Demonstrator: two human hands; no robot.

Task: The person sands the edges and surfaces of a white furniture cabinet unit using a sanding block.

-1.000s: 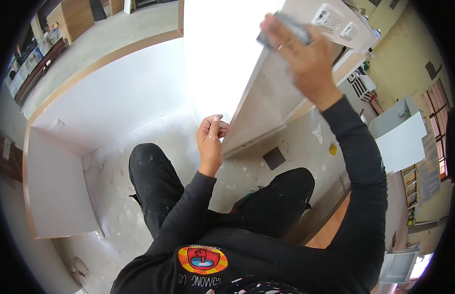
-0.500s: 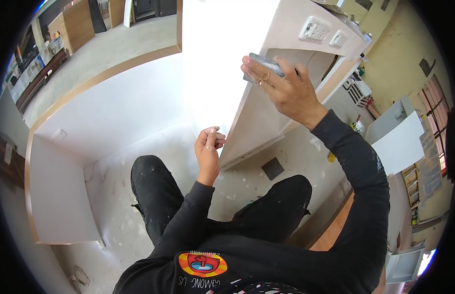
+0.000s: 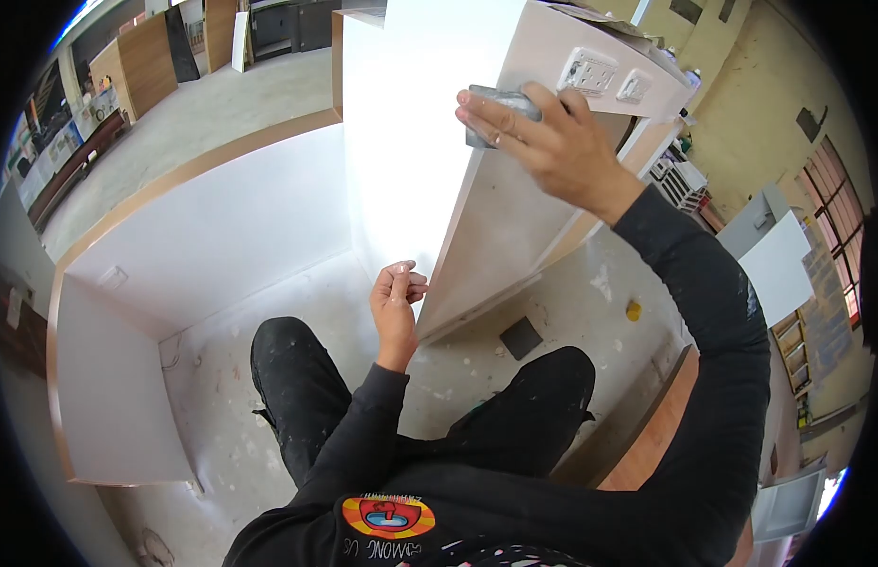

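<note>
My right hand [image 3: 567, 151] presses a grey, dust-covered pad [image 3: 500, 106] against the upper edge of a white panel [image 3: 415, 104], fingers laid over it. Lower down, my left hand [image 3: 396, 302] is beside the panel's lower edge with its fingers curled together; whether they pinch anything is too small to tell. White dust marks the fingertips of both hands. The panel belongs to a white cabinet with a pinkish side face, where an outlet plate [image 3: 590, 73] and a smaller plate [image 3: 634, 87] sit above a recess.
A low white partition [image 3: 222, 208] with a wood-coloured edge curves round the left. On the dusty floor [image 3: 222, 378] between my knees and the cabinet lies a dark square sheet [image 3: 521, 337]. A yellow object [image 3: 633, 310] lies to the right. White panels [image 3: 774, 265] stand further right.
My right hand and the pad have shifted slightly up and left in view. My left hand appears a little lower, its fingers still curled. The whole view has tilted slightly.
</note>
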